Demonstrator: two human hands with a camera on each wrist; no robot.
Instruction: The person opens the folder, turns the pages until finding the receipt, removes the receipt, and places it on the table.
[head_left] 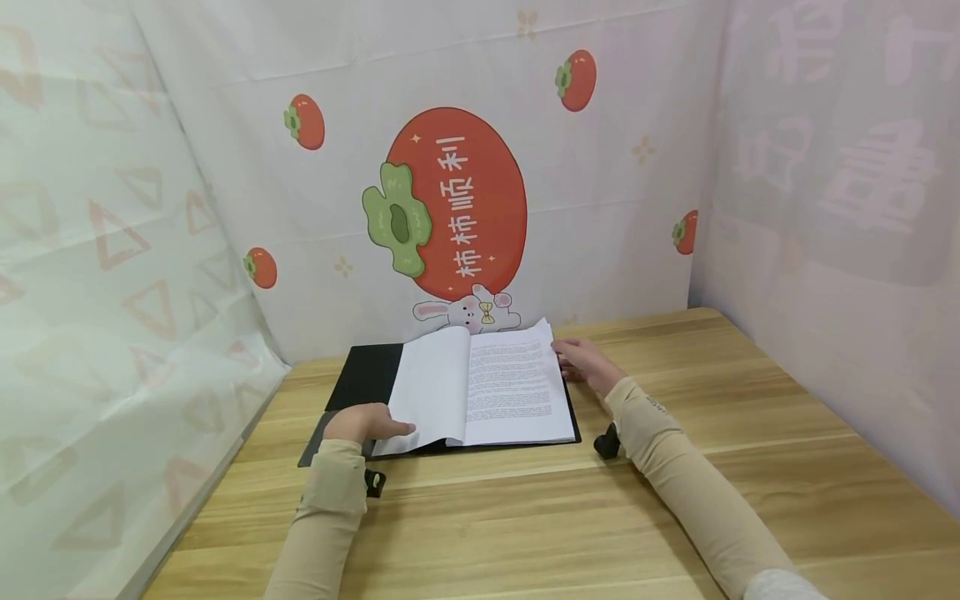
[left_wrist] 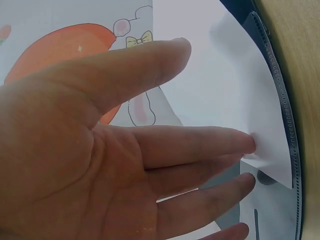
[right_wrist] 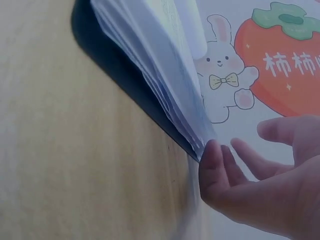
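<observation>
A black folder point(head_left: 377, 372) lies spread on the table, holding a stack of white sheets. Its right-hand page point(head_left: 510, 379) carries lines of printed text, while the left-hand page point(head_left: 431, 379) looks blank and bows upward. My left hand point(head_left: 367, 421) is at the lower left of that page, its fingers fairly straight. In the left wrist view the thumb stands apart and the index fingertip touches the sheet. My right hand point(head_left: 588, 364) is at the stack's upper right edge. In the right wrist view its bent fingertips touch the corner of the sheets point(right_wrist: 165, 85), thumb held apart.
The wooden table point(head_left: 525, 517) extends in front of the folder and to its right. A white backdrop point(head_left: 630, 275) printed with persimmons and a rabbit hangs right behind it. White sheeting also lines both sides. Small black devices point(head_left: 607, 442) sit at the wrists.
</observation>
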